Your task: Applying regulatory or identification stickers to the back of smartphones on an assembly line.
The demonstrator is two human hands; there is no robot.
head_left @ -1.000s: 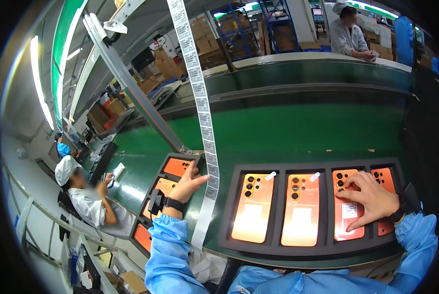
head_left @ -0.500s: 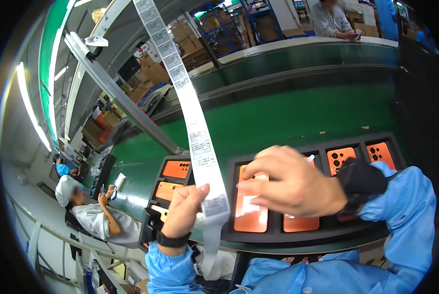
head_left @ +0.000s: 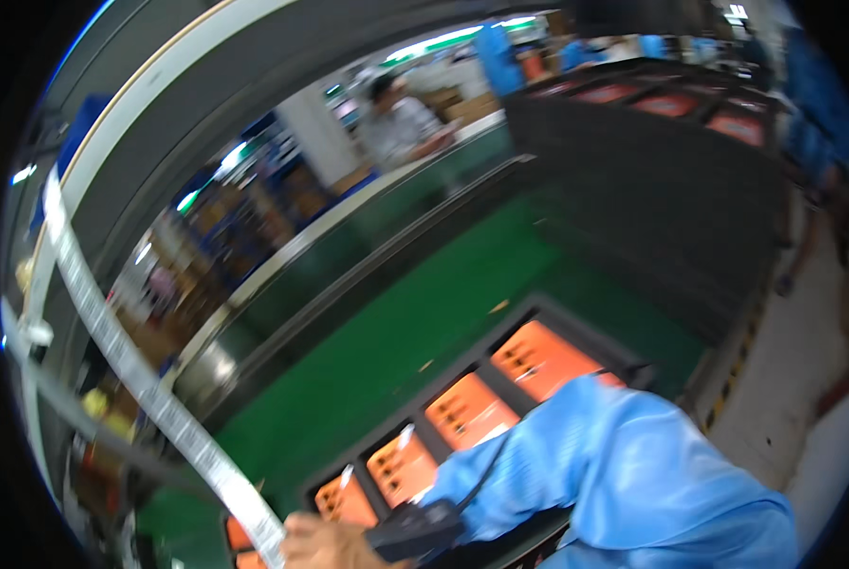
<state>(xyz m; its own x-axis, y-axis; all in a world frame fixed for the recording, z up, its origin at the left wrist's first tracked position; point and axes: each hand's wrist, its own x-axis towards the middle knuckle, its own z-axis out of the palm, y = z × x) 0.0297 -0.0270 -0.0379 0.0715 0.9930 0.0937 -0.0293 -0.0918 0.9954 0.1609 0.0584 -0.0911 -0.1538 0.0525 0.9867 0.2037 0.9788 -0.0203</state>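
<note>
My right hand (head_left: 323, 546) is at the lower edge, blurred and partly cut off, beside the lower end of a long white label strip (head_left: 164, 403). Motion blur hides whether its fingers grip the strip. A black device (head_left: 420, 531) is strapped at that wrist, below a blue sleeve (head_left: 624, 455). Under and beyond the arm lies a black tray (head_left: 510, 391) holding several orange phones (head_left: 543, 360), camera side up, in separate slots. The sleeve covers part of the tray. My left hand is out of view.
A green work surface (head_left: 387, 379) runs behind the tray. Tall dark stacked trays (head_left: 643, 199) stand at the right, with orange phones (head_left: 666, 102) on top. Across the line is a person in a light top (head_left: 401, 123). A grey post (head_left: 92, 427) rises at the left.
The view has swung right and tilted, bringing the dark stack into sight. My left hand has left the picture. My right hand now appears at the lower edge, beside the label strip.
</note>
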